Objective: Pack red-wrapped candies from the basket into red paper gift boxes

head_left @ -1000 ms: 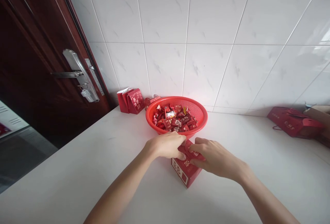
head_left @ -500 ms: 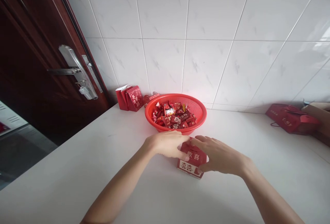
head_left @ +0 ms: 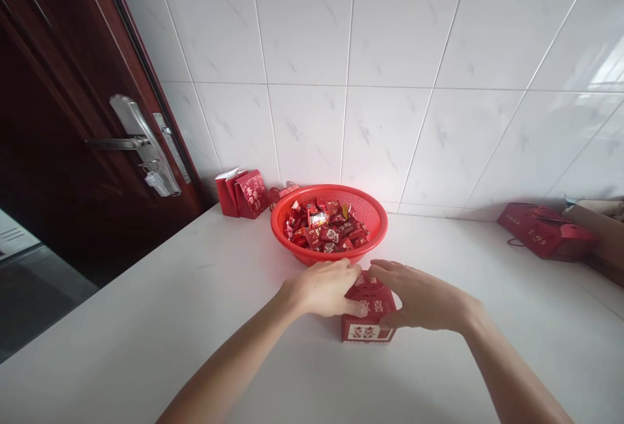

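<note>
The small red box (head_left: 369,320) sits on the white table (head_left: 195,346), just in front of the big red basket (head_left: 378,235) full of candies (head_left: 327,229). It is between the left hand (head_left: 329,289) and the right hand (head_left: 424,297), with the left thumb on its top and the right thumb by its front corner. Both hands are bent around it with thumbs apart from fingers, though the far fingertips are hard to see, so I can't tell how tightly they hold it.
</note>
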Motion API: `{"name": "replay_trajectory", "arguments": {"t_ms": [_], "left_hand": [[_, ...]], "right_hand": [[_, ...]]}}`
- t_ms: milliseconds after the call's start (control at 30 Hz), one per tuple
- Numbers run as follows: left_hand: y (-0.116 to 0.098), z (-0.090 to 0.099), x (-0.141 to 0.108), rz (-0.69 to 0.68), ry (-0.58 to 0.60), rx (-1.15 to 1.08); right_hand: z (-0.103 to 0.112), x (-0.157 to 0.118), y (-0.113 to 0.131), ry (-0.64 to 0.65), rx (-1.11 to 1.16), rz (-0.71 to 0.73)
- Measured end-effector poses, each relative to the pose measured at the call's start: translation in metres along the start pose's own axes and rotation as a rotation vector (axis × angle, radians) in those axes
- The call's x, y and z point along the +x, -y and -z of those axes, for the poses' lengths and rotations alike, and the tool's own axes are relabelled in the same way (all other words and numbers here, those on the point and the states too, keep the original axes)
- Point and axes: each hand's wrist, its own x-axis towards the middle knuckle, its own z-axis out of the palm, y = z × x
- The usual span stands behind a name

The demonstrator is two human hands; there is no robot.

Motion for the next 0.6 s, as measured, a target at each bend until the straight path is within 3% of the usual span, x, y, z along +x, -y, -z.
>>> {"name": "replay_trajectory", "arguments": {"t_ms": [133, 300, 600], "left_hand": [[-0.003, -0.002, -0.002, 0.018, -0.022, 0.002], [-0.002, 0.001, -0.002, -0.011, -0.014, 0.024], [0.006, 0.009, -0.011, -0.122, -0.029, -0.016]], "right_hand": [[0.0, 0.001, 0.005, 0.035, -0.034, -0.077], [-0.002, 0.006, 0.005, 0.047, -0.032, -0.072], [0.006, 0.004, -0.013, 0.023, -0.008, -0.082]]}}
